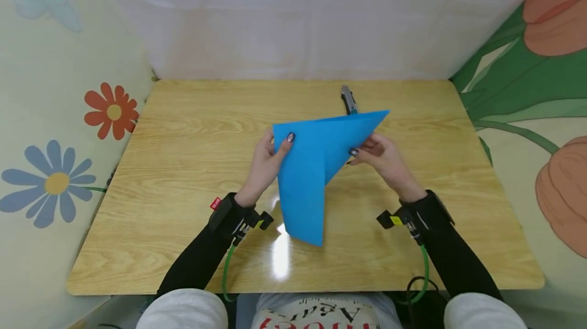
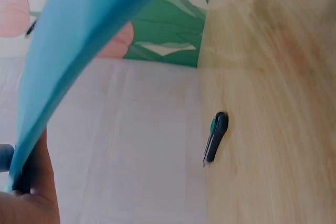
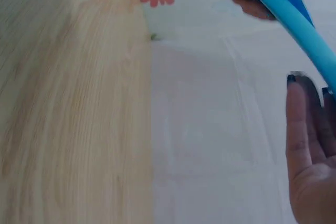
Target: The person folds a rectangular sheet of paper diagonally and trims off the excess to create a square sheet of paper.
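Note:
A folded sheet of blue paper (image 1: 302,181) is held up over the table, its right part folded out into a pointed flap. My left hand (image 1: 265,165) pinches its upper left edge, thumb in front and the other fingers behind. At the flap's lower right edge, my right hand (image 1: 389,162) pinches the paper, thumb on the near face. The left wrist view shows the bent sheet (image 2: 79,35) close up, rising from the left hand (image 2: 39,198). In the right wrist view, fingers of the right hand (image 3: 315,166) reach up beside the paper (image 3: 296,24).
A utility knife (image 1: 348,99) lies on the wooden table (image 1: 192,166) behind the paper, partly covered by it in the head view. A white cloth (image 1: 298,23) hangs along the back edge. Flower-patterned panels (image 1: 55,115) stand at both sides.

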The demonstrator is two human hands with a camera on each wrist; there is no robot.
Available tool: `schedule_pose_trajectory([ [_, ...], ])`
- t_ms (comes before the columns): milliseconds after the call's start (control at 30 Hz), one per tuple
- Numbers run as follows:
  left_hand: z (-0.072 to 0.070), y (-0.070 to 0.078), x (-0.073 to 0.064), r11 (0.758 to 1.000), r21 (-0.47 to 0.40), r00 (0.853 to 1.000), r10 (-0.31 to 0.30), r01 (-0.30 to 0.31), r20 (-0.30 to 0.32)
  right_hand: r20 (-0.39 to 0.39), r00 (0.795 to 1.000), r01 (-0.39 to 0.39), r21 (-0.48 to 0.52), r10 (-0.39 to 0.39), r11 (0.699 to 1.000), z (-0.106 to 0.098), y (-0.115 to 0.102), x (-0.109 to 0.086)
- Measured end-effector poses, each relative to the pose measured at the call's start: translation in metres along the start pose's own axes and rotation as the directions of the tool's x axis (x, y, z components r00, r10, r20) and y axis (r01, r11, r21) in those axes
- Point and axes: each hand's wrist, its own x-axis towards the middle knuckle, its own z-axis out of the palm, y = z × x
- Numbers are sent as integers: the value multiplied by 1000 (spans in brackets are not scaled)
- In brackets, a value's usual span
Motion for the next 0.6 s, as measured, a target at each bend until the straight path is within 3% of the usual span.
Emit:
schedule_pose_trajectory([
  [100, 3, -1, -3, 1000, 16, 998, -18, 17, 65, -94, 995, -50, -72, 43, 996, 18, -17, 3],
  [233, -2, -1, -6, 1000, -7, 999, -1, 2, 49, -165, 983, -111, -218, 76, 970, 24, -27, 5],
  [333, -8, 3, -4, 999, -26, 999, 27, -26, 44, -175, 984, -88, -323, 32, 942, 23, -26, 3],
  [400, -10, 6, -1, 999, 41, 994, 25, -29, 106, -167, 986, -44, -350, -16, 936, 21, -21, 1],
  [467, -10, 9, 2, 985, 173, 981, -11, -23, 192, -156, 986, 7, -348, -66, 937, 17, -13, 1],
  [567, -10, 10, 3, 938, 344, 937, -92, -32, 337, -102, 984, 118, -256, -148, 960, -8, 36, 7],
  [600, -11, 11, 3, 927, 374, 923, -113, -36, 369, -100, 982, 128, -250, -157, 960, -10, 40, 7],
])
